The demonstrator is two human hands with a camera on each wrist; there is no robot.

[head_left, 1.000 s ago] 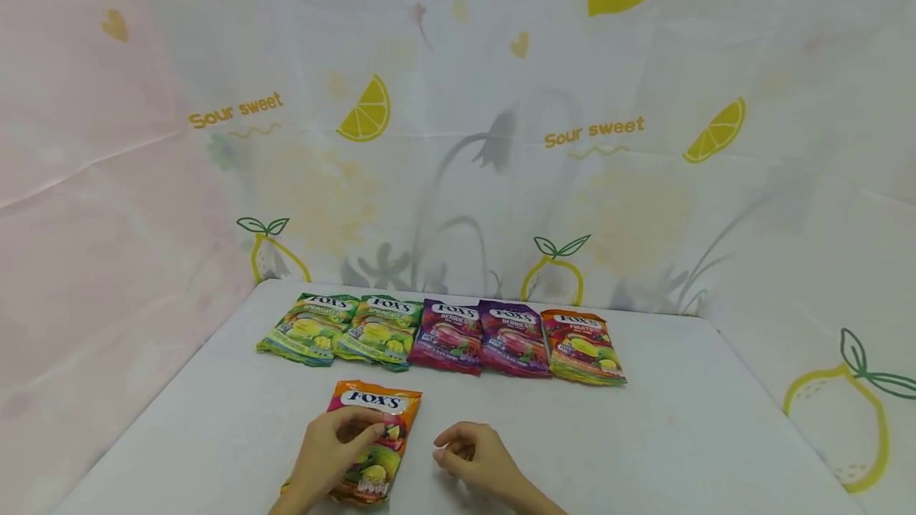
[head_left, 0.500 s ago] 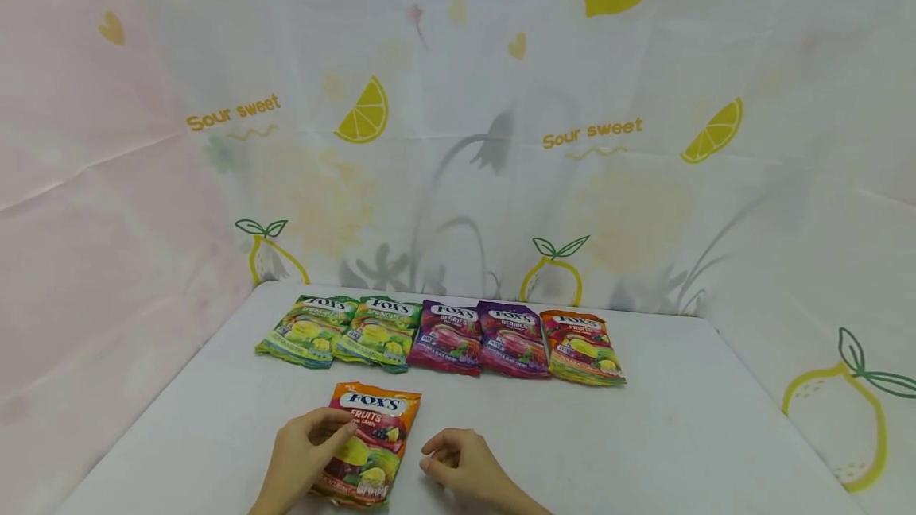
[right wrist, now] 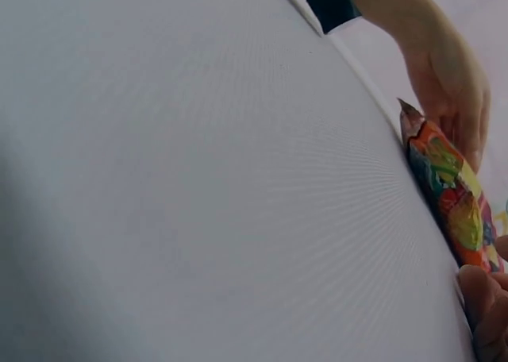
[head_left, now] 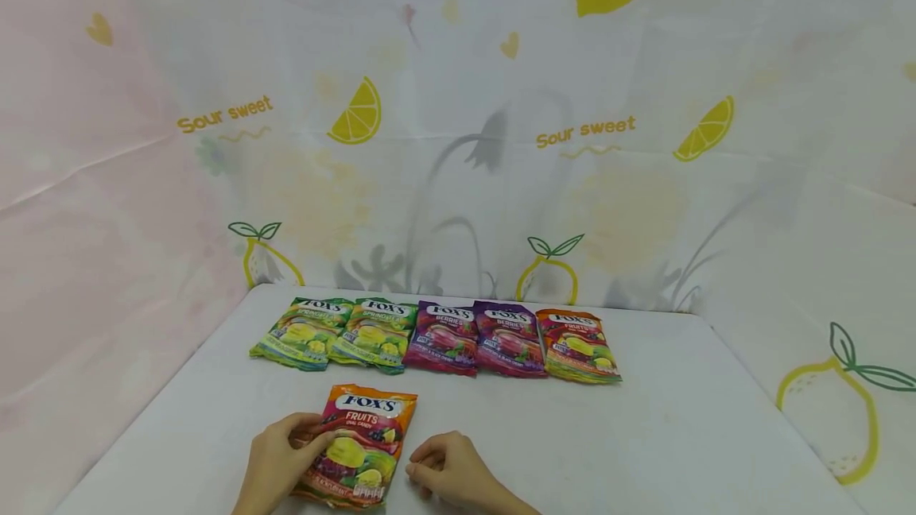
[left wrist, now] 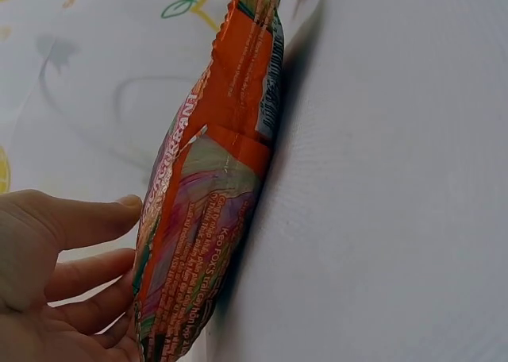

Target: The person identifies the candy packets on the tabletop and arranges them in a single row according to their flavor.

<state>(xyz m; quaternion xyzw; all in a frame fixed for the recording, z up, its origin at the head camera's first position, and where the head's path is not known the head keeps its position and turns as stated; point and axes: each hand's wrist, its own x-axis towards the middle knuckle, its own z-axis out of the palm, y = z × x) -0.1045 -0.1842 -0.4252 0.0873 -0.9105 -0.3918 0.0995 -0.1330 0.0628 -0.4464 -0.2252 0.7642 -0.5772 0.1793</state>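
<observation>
An orange bag of Fox's Fruits candy (head_left: 366,455) lies face up at the near middle of the white table. My left hand (head_left: 275,455) is at the bag's left edge, its thumb and fingers relaxed. In the left wrist view the thumb tip and fingertips meet the side of the bag (left wrist: 210,187), without wrapping round it. My right hand (head_left: 458,469), fingers loosely curled and holding nothing, is just right of the bag's lower half. Its fingertips (right wrist: 480,298) show close to the bag in the right wrist view.
Along the back of the table lies a row of candy bags: two green Springtea (head_left: 304,332) ones, two purple Berries (head_left: 445,338) ones and an orange Fruits bag (head_left: 578,346) at the right end. A lemon-print cloth (head_left: 444,181) hangs behind and at both sides.
My left hand has drawn back from over the bag's face to its left edge, uncovering the print. My right hand has moved left, nearer the bag. The view has shifted slightly.
</observation>
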